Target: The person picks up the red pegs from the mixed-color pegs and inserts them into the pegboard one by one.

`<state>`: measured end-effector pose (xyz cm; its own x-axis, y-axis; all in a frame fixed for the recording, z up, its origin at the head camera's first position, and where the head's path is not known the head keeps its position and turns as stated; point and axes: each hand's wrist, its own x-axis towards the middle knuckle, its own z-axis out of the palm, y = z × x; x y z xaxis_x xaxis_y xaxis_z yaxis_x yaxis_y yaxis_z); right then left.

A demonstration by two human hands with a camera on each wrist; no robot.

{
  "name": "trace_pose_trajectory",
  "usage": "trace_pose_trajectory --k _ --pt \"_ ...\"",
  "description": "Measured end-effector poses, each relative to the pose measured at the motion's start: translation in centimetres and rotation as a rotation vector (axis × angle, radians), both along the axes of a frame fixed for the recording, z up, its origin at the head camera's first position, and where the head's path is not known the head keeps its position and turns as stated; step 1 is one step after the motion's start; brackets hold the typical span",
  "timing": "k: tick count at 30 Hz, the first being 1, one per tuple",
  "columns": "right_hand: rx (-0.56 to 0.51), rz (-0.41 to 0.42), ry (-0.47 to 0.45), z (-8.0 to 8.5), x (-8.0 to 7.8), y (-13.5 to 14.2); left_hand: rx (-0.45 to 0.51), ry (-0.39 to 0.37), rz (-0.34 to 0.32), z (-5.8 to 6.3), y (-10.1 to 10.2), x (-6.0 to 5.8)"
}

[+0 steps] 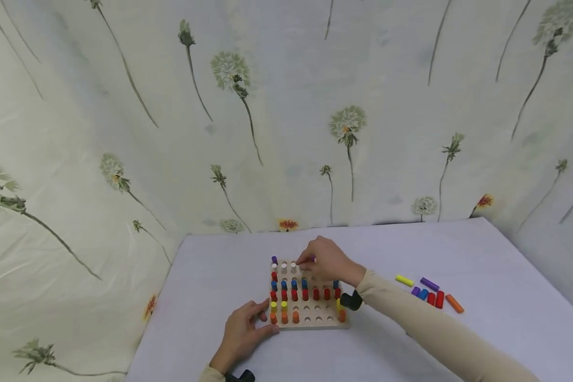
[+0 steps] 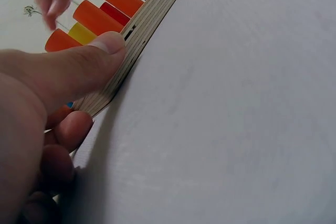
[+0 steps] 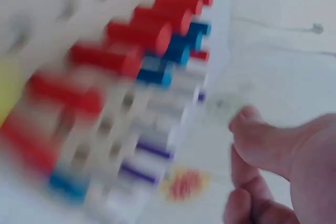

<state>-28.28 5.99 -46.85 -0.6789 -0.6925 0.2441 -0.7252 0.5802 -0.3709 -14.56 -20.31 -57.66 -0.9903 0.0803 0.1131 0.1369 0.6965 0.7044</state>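
A wooden pegboard (image 1: 322,326) lies on the white-covered table, with rows of colored cylindrical pegs standing in its holes. My left hand (image 1: 242,333) grips the board's near left corner; its thumb (image 2: 79,69) presses the plywood edge and the other fingers curl by the adjoining side. Over the back of the board is my right hand (image 1: 329,261), fingertips close to the white pegs (image 1: 284,267). Its thumb (image 3: 262,142) and bent fingers come near each other, with no peg visible between them. Red pegs (image 3: 139,38) and blue pegs (image 3: 181,48) fill parts of the middle rows.
To the right, several loose pegs lie on the table, among them a yellow peg (image 1: 404,280), a purple peg (image 1: 430,284) and an orange peg (image 1: 454,303). My right sleeve (image 1: 410,321) crosses the table in front of them. A dandelion-print cloth (image 1: 286,185) hangs behind.
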Motion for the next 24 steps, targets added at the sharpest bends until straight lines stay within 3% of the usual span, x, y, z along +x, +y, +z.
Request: trace_pose_trajectory --k 4,13,20,24 --pt "0.083 -0.031 -0.028 0.8 0.1 5.0 -0.006 -0.01 0.015 -0.2 0.0 0.1" --pt "0.182 -0.107 -0.165 0.5 1.4 14.9 -0.002 0.0 0.016 -0.4 -0.3 0.3" --pt "0.205 -0.17 -0.328 -1.0 3.4 18.8 0.001 0.028 0.006 -0.3 -0.3 0.1" --pt "0.185 -0.179 -0.361 -2.4 4.2 19.9 0.003 0.038 -0.004 -0.4 -0.1 0.1"
